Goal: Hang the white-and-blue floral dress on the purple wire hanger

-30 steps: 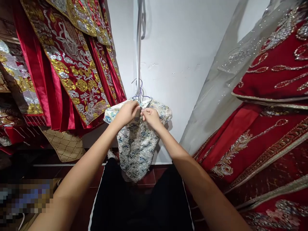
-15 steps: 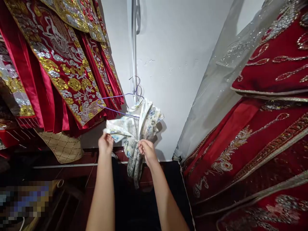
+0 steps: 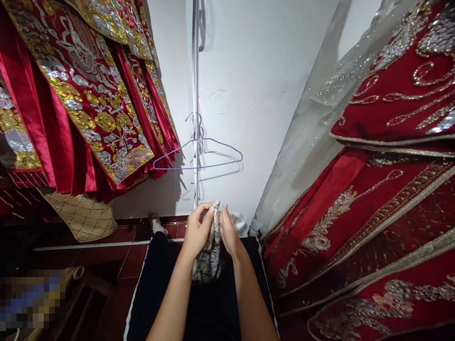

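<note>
A pale floral garment (image 3: 215, 251), bunched into a narrow fold, hangs down between my two hands in front of my dark trousers. My left hand (image 3: 197, 232) pinches its top end between thumb and fingers. Close against the other side of the cloth is my right hand (image 3: 230, 233), its fingers around the fold and partly hidden. Beyond my hands, a thin purple wire hanger (image 3: 220, 165) hangs bare in front of the wall. Most of the garment's shape is lost in the folds.
Red embroidered garments with gold and silver sequins (image 3: 106, 121) hang at the left. More red beaded garments (image 3: 330, 222) and a sheer glittery fabric (image 3: 305, 137) hang at the right. A pale vertical pole (image 3: 195, 71) stands by the white wall (image 3: 249, 57). A wooden piece of furniture (image 3: 85, 293) is lower left.
The floral garment has come off the hanger and been drawn down towards me. My hands have moved together around it. The hanger now hangs bare and level.
</note>
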Demonstrator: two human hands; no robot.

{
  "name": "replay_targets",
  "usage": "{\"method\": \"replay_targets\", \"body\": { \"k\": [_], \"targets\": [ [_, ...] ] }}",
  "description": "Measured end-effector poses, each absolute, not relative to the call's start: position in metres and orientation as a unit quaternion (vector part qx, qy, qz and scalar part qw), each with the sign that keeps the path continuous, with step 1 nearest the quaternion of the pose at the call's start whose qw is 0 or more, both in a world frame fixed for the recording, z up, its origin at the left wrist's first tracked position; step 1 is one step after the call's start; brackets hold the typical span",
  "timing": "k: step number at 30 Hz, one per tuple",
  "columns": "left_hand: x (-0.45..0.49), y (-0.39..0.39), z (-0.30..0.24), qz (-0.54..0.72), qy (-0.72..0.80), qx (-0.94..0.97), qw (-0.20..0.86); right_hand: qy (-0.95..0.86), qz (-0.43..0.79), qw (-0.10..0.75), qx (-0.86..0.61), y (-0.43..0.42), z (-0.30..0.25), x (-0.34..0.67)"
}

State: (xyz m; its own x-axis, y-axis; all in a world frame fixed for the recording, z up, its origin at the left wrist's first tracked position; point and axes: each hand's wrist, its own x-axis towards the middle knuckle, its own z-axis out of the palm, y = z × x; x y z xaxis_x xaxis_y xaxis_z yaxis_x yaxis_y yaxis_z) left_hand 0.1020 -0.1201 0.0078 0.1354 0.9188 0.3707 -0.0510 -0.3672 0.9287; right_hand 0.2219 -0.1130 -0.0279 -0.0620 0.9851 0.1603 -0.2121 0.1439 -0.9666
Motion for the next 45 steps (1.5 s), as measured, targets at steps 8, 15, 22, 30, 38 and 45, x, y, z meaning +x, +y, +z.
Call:
{"method": "replay_targets", "body": {
  "k": [8, 15, 22, 30, 38, 45],
  "targets": [
    [0.058, -0.11, -0.008, 0.408, 0.367, 0.744, 0.382, -0.532, 0.512, 0.55, -0.391, -0.112, 0.016, 0.246],
    [-0.001, -0.1, 0.032, 0.343, 0.443, 0.789, 0.251, -0.58, 0.329, 0.622, -0.411, 0.023, 0.077, 0.253],
    [-0.035, -0.084, 0.094, 0.172, 0.431, 0.852, 0.241, -0.622, 0.302, 0.506, -0.515, 0.054, 0.043, 0.245],
    [-0.095, -0.006, 0.094, 0.24, 0.512, 0.824, 0.042, -0.662, 0.199, 0.505, -0.517, 0.026, 0.069, 0.292],
    [-0.045, 0.032, 0.144, 0.391, 0.425, 0.816, -0.006, -0.668, 0.253, 0.521, -0.467, 0.01, 0.059, 0.265],
    [-0.049, 0.061, 0.144, 0.323, 0.405, 0.855, -0.026, -0.615, 0.113, 0.614, -0.482, 0.0, 0.085, 0.316]
  ]
}}
